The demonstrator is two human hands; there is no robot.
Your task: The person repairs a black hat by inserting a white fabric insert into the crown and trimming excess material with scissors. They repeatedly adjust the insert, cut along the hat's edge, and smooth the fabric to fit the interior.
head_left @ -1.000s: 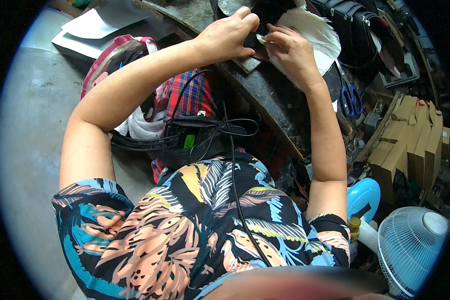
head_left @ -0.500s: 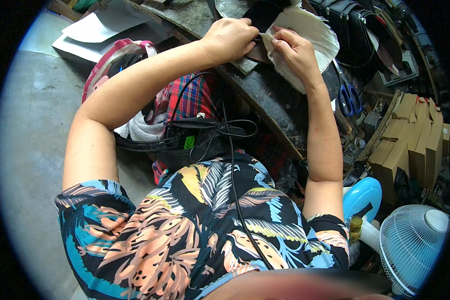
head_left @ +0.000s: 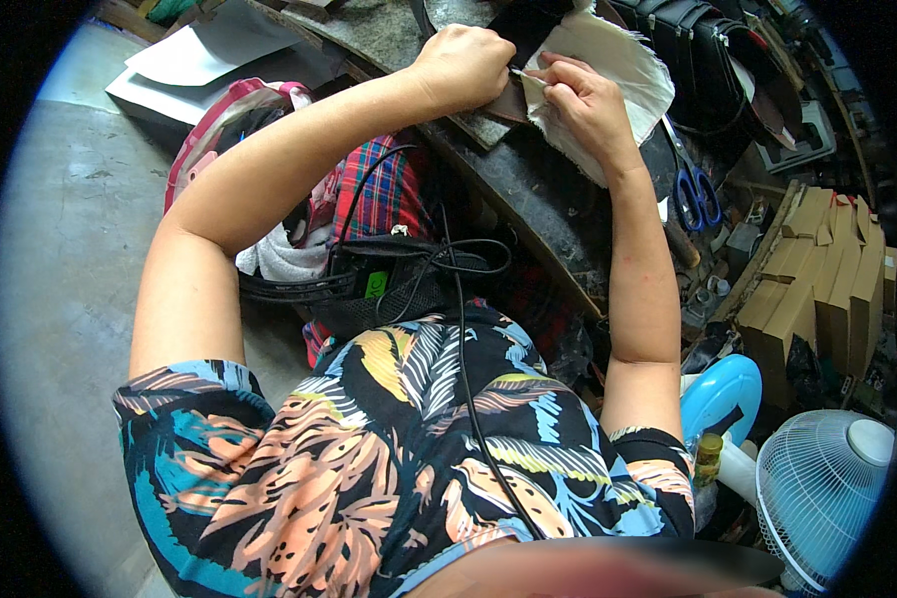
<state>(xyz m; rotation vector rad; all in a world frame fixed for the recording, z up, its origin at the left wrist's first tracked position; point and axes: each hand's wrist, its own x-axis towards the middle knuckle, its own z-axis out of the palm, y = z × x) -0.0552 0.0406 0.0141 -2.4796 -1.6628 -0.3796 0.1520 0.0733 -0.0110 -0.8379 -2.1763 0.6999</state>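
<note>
At the far edge of a dark workbench [head_left: 528, 189], my right hand [head_left: 585, 103] pinches the near-left edge of a cream piece of fabric [head_left: 623, 65]. The fabric has a frayed rim and partly covers something black beneath it. Just left of it, my left hand [head_left: 463, 68] is closed with its back turned up. Its fingertips are hidden, so what they hold cannot be made out. A small dark bit shows between the two hands, beside the fabric's edge. A brown flat piece [head_left: 508, 103] lies under the hands. Right of my right hand rest scissors [head_left: 696, 194] with blue handles.
Black bags [head_left: 683, 50] stand at the far right of the bench. Cardboard boxes [head_left: 817, 284] and a white-and-blue fan [head_left: 822, 488] are at the right. Left of the bench are a pink-rimmed bag [head_left: 204, 135] and white sheets [head_left: 209, 50]. A black cable [head_left: 465, 384] runs down my front.
My left hand has shifted slightly up and rolled so its back faces up more, its fingers now more hidden. My right hand stays on the fabric edge, nearly still.
</note>
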